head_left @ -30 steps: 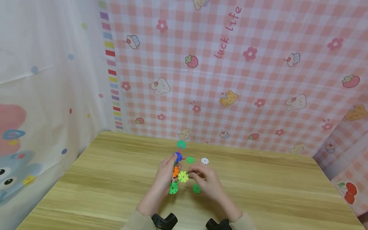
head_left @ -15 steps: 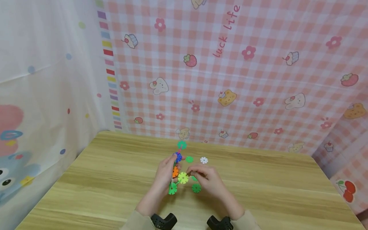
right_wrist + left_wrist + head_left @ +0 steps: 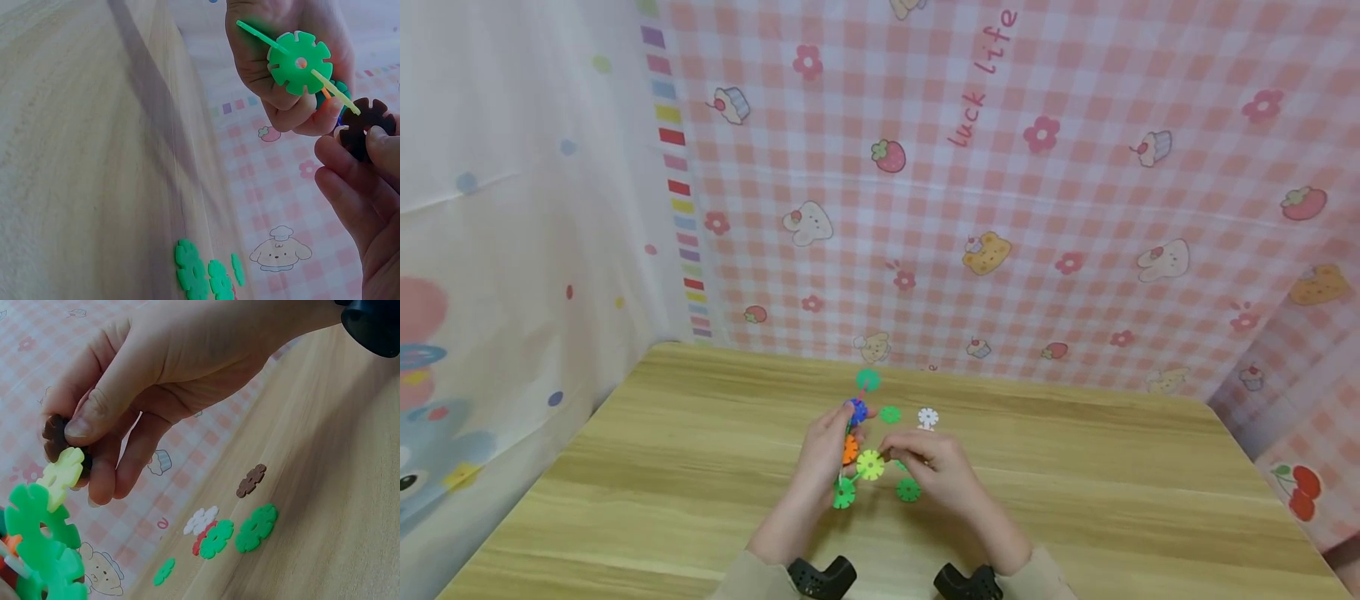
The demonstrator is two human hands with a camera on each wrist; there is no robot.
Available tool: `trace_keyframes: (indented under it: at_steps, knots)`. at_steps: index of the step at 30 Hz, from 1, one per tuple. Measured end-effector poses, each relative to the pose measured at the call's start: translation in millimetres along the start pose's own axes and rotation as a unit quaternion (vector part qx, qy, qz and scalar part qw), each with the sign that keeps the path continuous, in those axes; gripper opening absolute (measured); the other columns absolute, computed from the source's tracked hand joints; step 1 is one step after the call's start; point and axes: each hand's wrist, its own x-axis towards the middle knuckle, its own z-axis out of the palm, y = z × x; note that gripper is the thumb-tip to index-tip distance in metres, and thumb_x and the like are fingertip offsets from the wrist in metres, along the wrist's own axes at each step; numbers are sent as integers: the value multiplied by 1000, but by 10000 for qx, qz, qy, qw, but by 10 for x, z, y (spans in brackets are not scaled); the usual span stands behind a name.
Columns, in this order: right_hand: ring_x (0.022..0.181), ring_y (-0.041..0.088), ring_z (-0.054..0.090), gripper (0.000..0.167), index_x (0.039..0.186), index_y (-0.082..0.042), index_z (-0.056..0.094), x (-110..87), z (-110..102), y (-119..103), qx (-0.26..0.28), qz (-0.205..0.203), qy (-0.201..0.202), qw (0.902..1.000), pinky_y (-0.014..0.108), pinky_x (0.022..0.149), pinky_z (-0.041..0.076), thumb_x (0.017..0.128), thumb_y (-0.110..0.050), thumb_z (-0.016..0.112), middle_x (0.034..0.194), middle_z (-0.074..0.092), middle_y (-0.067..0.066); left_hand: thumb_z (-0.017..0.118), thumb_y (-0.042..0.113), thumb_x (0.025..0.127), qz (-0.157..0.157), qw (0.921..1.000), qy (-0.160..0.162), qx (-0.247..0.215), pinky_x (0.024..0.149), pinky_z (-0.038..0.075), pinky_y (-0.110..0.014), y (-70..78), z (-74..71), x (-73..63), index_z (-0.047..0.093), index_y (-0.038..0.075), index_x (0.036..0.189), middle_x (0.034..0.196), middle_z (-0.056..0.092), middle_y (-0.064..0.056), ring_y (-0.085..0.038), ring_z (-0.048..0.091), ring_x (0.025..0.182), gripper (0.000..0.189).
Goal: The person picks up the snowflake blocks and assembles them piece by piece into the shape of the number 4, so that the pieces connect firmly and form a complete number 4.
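My left hand grips a joined chain of notched plastic snowflake discs. In it are a teal-green disc at the far end, a blue disc, an orange disc, a green disc and a yellow disc. Between thumb and fingers my right hand pinches a dark brown disc. Its notched edge meets the edge of the yellow disc in the right wrist view; how deep the notches sit in each other I cannot tell. My left palm hides part of the chain.
Loose discs lie on the wooden table: green ones, a white one, a red one partly covered by green, and another brown one. A checked cloth hangs behind the table.
The head view has shifted slightly. Both hands stay close together, with only small movements of the right fingers at the yellow disc. The loose discs lie as before.
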Motion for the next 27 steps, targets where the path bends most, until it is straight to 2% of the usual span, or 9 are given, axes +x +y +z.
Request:
trace_keyframes:
  at_steps: [11, 16, 21, 27]
  knots:
    - [79, 19, 69, 24, 97, 2, 71, -24, -6, 61, -446, -237, -180, 9986, 22, 74, 55, 83, 19, 62, 90, 72, 10, 41, 34, 104, -86, 9999, 24, 72, 36, 28, -15, -22, -12, 18, 63, -1, 119, 75, 46, 0, -6, 32, 49, 44]
    - [82, 17, 69, 23, 98, -1, 72, -14, -23, 67, -705, -192, -337, 9968, 20, 76, 54, 86, 15, 61, 92, 72, 8, 42, 34, 104, -115, 9999, 13, 24, 36, 28, -15, -44, -21, 35, 61, -2, 121, 74, 46, 0, -6, 31, 48, 44]
    - [82, 17, 69, 22, 97, 0, 72, -28, -37, 73, -777, 40, -401, 9962, 20, 76, 54, 85, 15, 61, 92, 72, 8, 41, 32, 104, -127, 9999, -44, -96, 37, 29, -14, -55, -16, 39, 60, -3, 122, 74, 45, 1, -5, 32, 47, 44]
    - [78, 22, 70, 21, 96, 4, 71, -56, -18, 81, -361, 381, -268, 9983, 23, 71, 56, 84, 18, 61, 90, 72, 13, 40, 32, 105, -162, 9998, -30, -112, 37, 29, -14, -60, -8, 38, 59, -4, 122, 72, 45, 2, -6, 31, 46, 44]
